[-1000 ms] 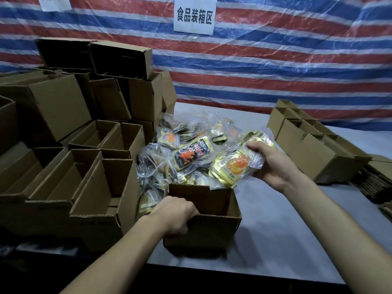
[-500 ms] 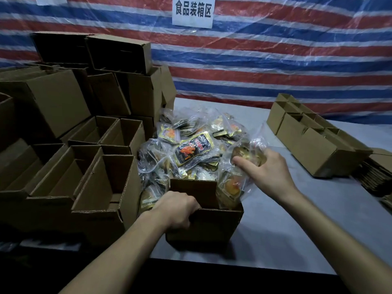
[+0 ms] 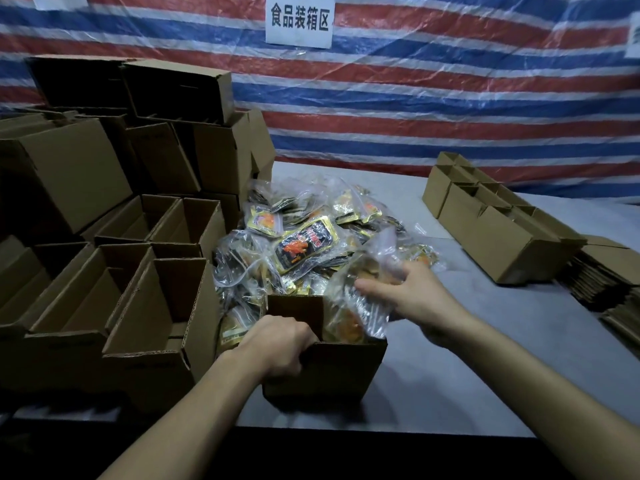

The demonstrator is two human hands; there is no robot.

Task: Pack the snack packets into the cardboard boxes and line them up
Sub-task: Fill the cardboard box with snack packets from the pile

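Striped red, white and blue tarp (image 3: 433, 98) fills the whole back, and the grey surface (image 3: 485, 358) runs out in front of it. On your left is a big stack of empty cardboard boxes (image 3: 86, 292), tops open. Over on the right, well apart, a row of boxes (image 3: 502, 233) stands lined up. The heap of snack packets (image 3: 301, 244) sits in the middle, just behind the open box (image 3: 332, 368) right in front of you. Your left hand (image 3: 277, 344) has its fingers curled over that box's near left rim. Your right hand (image 3: 422, 299) grips a clear bag of packets (image 3: 360, 310), its lower end already down inside the box's right side.
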